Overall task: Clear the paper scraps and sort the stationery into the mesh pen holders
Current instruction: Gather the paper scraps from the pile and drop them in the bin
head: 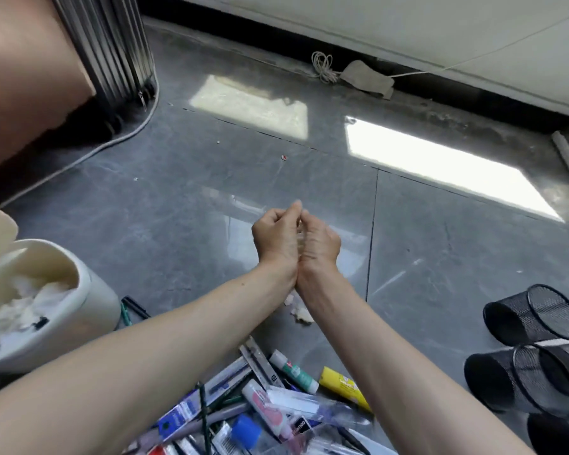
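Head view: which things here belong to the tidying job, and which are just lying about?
Job: paper scraps, stationery pile, mesh pen holders, white bin holding crumpled paper, left hand and right hand cupped together.
Lying about: ribbed suitcase, grey cable, coiled cord, rag by the wall.

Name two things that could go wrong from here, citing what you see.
1. The left hand and right hand are cupped together well clear of the bin; anything inside could spill on the way, joining the paper scrap on the floor.
2. The mesh pen holders lie on their sides and may roll when loaded.
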`<state>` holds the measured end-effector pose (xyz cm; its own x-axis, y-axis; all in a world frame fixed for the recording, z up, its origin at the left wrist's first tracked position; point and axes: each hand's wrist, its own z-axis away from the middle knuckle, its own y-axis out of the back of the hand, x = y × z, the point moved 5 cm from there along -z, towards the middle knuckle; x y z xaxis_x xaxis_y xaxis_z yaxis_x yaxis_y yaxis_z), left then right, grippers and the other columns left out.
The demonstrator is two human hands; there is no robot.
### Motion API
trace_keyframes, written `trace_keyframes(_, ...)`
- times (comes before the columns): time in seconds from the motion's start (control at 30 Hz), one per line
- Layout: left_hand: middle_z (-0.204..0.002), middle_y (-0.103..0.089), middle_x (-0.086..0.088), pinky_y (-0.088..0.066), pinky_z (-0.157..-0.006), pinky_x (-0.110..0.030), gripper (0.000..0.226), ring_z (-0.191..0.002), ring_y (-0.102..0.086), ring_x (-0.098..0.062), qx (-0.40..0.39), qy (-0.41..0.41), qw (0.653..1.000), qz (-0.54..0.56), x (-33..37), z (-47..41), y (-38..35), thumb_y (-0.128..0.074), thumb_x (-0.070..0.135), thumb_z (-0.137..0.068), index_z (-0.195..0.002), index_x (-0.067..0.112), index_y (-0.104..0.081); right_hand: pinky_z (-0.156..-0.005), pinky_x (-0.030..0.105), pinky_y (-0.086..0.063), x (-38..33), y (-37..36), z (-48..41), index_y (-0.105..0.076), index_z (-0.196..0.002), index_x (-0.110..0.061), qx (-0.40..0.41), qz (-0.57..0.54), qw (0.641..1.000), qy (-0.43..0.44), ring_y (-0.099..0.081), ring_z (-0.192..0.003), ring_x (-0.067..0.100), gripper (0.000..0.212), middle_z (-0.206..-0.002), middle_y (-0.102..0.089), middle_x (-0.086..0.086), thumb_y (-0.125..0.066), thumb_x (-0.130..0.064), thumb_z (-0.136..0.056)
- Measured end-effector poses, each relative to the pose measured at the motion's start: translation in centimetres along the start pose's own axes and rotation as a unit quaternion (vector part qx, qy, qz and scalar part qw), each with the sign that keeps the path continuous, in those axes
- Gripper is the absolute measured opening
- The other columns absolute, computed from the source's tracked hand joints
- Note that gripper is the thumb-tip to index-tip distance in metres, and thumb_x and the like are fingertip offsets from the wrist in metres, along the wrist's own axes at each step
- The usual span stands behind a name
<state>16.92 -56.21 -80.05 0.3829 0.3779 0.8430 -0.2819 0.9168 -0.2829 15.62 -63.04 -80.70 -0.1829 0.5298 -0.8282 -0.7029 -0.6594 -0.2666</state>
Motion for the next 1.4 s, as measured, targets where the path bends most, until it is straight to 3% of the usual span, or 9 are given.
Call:
trace_keyframes(0.17, -0.058, -0.058, -0.007, -0.045, -0.058, -0.027, 0.032, -0.056, -0.054, -0.020, 0.035, -0.065, 0.997, 0.009, 6.7, 1.3, 5.1, -0.068, 0.014, -0.082, -0.058, 0.013, -0.048, -0.052, 0.022, -0.040, 0.5, -6.3, 5.2, -0.054, -0.037, -0.010, -0.077, 0.058, 0.994, 0.041, -0.053, -0.044, 0.006, 0.052, -0.041, -0.056, -0.009, -0.057, -0.010, -0.090)
trace_keyframes(0.37, -0.048, -0.057, 0.000, -0.042, -0.044, -0.015, 0.031, -0.042, -0.052, -0.010, 0.099, -0.111, 0.989, 0.015, 12.1, 2.5, 14.0, -0.066, 0.008, -0.083, -0.058, 0.010, -0.049, -0.041, 0.014, -0.036, 4.4, -12.8, 11.7, -0.051, -0.045, -0.011, -0.137, 0.040, 0.990, 0.007, -0.047, -0.032, -0.002, 0.046, -0.035, -0.053, -0.009, -0.055, -0.006, -0.091)
trace_keyframes(0.5, -0.042, -0.056, 0.002, -0.042, -0.045, -0.016, 0.034, -0.040, -0.052, -0.010, 0.131, -0.129, 0.983, 0.023, 14.1, 2.8, 19.2, -0.065, 0.007, -0.084, -0.056, 0.011, -0.046, -0.053, 0.024, -0.042, 7.8, -16.2, 14.9, -0.061, -0.035, -0.015, -0.155, 0.040, 0.987, -0.027, -0.054, -0.040, 0.003, 0.054, -0.038, -0.056, -0.008, -0.054, -0.010, -0.088)
trace_keyframes(0.67, -0.046, -0.058, 0.001, -0.046, -0.051, -0.020, 0.029, -0.045, -0.055, -0.014, 0.138, -0.121, 0.983, 0.030, 14.7, 2.4, 23.7, -0.061, 0.008, -0.085, -0.058, 0.009, -0.049, -0.054, 0.023, -0.044, 10.7, -18.5, 17.7, -0.060, -0.050, -0.014, -0.149, 0.035, 0.985, -0.074, -0.057, -0.046, 0.009, 0.039, -0.039, -0.057, -0.007, -0.052, -0.010, -0.088)
trace_keyframes(0.93, -0.060, -0.060, -0.001, -0.045, -0.055, -0.018, 0.020, -0.052, -0.057, -0.007, 0.098, -0.116, 0.979, -0.135, 14.8, 0.9, 26.6, -0.061, 0.010, -0.088, -0.068, 0.008, -0.059, -0.070, 0.032, -0.047, 13.0, -20.6, 18.8, -0.052, -0.060, -0.019, -0.150, 0.055, 0.985, -0.070, -0.053, -0.061, 0.014, 0.039, -0.061, -0.055, -0.004, -0.045, -0.036, -0.094)
trace_keyframes(1.07, -0.070, -0.062, -0.005, -0.047, -0.065, -0.020, 0.020, -0.063, -0.059, -0.009, 0.053, -0.138, 0.948, -0.283, 15.1, 0.2, 28.0, -0.062, 0.008, -0.087, -0.068, 0.011, -0.057, -0.087, 0.042, -0.052, 13.7, -21.6, 19.6, -0.060, -0.066, -0.020, -0.215, 0.051, 0.972, -0.075, -0.063, -0.073, 0.023, 0.046, -0.066, -0.064, 0.001, -0.042, -0.061, -0.075)
trace_keyframes(1.17, -0.068, -0.061, 0.001, -0.044, -0.061, -0.016, 0.023, -0.064, -0.054, -0.008, 0.027, -0.152, 0.916, -0.371, 15.4, 0.3, 29.1, -0.062, 0.007, -0.086, -0.065, 0.016, -0.059, -0.071, 0.032, -0.051, 13.6, -21.2, 18.8, -0.058, -0.070, -0.011, -0.255, 0.033, 0.962, -0.091, -0.058, -0.065, 0.018, 0.049, -0.067, -0.058, 0.005, -0.036, -0.045, -0.097)
trace_keyframes(1.27, -0.075, -0.064, 0.001, -0.044, -0.070, -0.020, 0.018, -0.070, -0.056, -0.008, -0.024, -0.155, 0.879, -0.450, 15.6, 0.4, 29.4, -0.058, 0.006, -0.088, -0.073, 0.015, -0.062, -0.057, 0.022, -0.048, 13.5, -20.6, 17.7, -0.057, -0.075, -0.007, -0.279, 0.030, 0.954, -0.105, -0.055, -0.063, 0.016, 0.051, -0.071, -0.054, 0.008, -0.030, -0.042, -0.101)
trace_keyframes(1.4, -0.087, -0.066, 0.003, -0.047, -0.080, -0.027, 0.023, -0.081, -0.059, -0.011, -0.056, -0.163, 0.852, -0.494, 15.8, 0.4, 29.9, -0.054, 0.004, -0.090, -0.082, 0.021, -0.065, -0.057, 0.020, -0.047, 13.2, -20.0, 17.5, -0.062, -0.095, 0.000, -0.303, 0.070, 0.946, -0.095, -0.057, -0.070, 0.018, 0.056, -0.084, -0.061, 0.016, -0.025, -0.042, -0.102)
